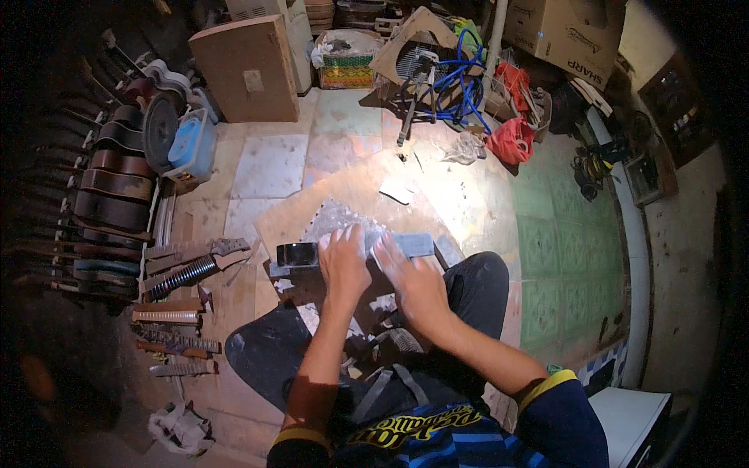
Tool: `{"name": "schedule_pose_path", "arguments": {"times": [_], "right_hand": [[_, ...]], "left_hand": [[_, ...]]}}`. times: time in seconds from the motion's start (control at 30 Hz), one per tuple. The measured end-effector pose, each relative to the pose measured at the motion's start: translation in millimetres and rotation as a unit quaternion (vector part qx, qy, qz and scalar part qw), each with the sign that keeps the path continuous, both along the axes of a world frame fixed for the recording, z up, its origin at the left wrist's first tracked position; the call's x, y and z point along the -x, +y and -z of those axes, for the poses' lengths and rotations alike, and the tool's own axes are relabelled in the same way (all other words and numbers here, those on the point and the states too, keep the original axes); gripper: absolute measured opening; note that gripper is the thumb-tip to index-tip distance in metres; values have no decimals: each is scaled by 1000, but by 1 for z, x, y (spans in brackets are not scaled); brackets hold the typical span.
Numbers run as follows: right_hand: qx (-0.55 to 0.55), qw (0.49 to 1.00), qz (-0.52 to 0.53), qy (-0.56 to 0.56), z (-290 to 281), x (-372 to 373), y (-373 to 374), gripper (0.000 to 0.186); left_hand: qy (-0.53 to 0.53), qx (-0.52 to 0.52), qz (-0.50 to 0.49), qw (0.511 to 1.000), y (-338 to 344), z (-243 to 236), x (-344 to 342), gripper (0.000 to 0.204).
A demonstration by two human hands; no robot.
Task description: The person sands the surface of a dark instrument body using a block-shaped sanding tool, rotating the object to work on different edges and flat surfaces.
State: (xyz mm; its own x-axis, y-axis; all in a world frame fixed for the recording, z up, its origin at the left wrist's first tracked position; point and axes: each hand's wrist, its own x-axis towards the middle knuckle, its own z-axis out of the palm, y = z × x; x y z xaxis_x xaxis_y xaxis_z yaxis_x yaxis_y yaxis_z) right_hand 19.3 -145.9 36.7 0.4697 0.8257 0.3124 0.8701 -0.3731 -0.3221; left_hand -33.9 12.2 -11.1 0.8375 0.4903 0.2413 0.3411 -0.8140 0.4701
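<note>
In the head view, my left hand [345, 261] is closed over a long, dusty grey-blue bar [417, 244] that lies crosswise in front of me; a glossy black block [296, 253] shows at its left end, whether joined to it I cannot tell. My right hand [409, 285] presses on the bar just right of my left hand, fingers bent against it. Whether a smaller piece is under these fingers is hidden. Beneath and beyond lies a pale wooden board [289, 210] with grey powder [331, 212] and a small white scrap [396, 189] on it.
Guitar necks [179, 343] lie at my left, beside racked guitar bodies [109, 203] and a blue plastic bin [191, 148]. Ahead stand a brown panel [242, 74], a woven basket [347, 74], coiled blue hose [468, 78] and red bags [511, 140]. A white box [628, 413] is behind right.
</note>
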Motion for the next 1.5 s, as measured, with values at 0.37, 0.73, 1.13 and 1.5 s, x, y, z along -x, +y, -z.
{"name": "schedule_pose_path", "arguments": {"times": [0.37, 0.73, 1.13, 1.5], "right_hand": [[111, 991, -17, -74, -9, -12, 5, 68], [88, 994, -29, -60, -13, -28, 18, 68], [-13, 995, -35, 93, -20, -11, -26, 81], [-23, 999, -21, 43, 4, -19, 14, 76]], "left_hand": [[14, 9, -5, 1000, -2, -1, -1, 45], [12, 19, -9, 1000, 1, 6, -5, 48], [42, 0, -5, 999, 3, -4, -6, 53], [-23, 16, -8, 1000, 0, 6, -2, 37]]}}
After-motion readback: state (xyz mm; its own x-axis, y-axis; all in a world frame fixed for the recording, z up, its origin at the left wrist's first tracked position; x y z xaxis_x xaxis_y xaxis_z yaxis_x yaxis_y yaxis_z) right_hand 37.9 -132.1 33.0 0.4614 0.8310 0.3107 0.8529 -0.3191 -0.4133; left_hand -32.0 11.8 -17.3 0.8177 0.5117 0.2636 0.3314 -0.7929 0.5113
